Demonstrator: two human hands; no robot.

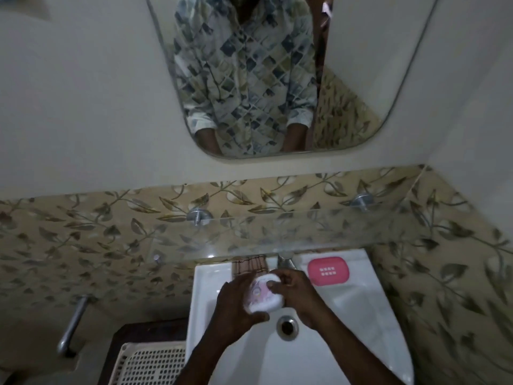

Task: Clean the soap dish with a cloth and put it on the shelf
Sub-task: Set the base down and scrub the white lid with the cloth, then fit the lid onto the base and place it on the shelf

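- Patterned leaf tile wall (pixel 97 234) is seen behind and beside the basin; plain wall above it.
- Mirror (pixel 361 79) is mounted above; a person's patterned shirt and both forearms are reflected in it.
- White sink (pixel 361 315) is seen from above, drain (pixel 287 325) at the centre of the bowl.
- Glass shelf (pixel 319 229) is fixed on two metal pegs, just above the sink's back edge.
- Slatted cream basket (pixel 150 362) is seen at the lower left, beside the sink.
- Left hand (pixel 236 307) is curled around the white soap dish piece, thumb under its lower edge.
- Right hand (pixel 298 293) is closed on the same piece from the right, thumb pressed on its top.
- White soap dish piece (pixel 263 294), with a faint print, is held by both hands over the bowl, just above the drain.
- Pink soap dish tray (pixel 329 270) is laid on the sink's back right ledge, apart from the hands.
- Checked cloth (pixel 248 263) is laid on the back ledge, partly hidden behind the hands.
- Tap (pixel 284 261) is seen between cloth and pink tray.
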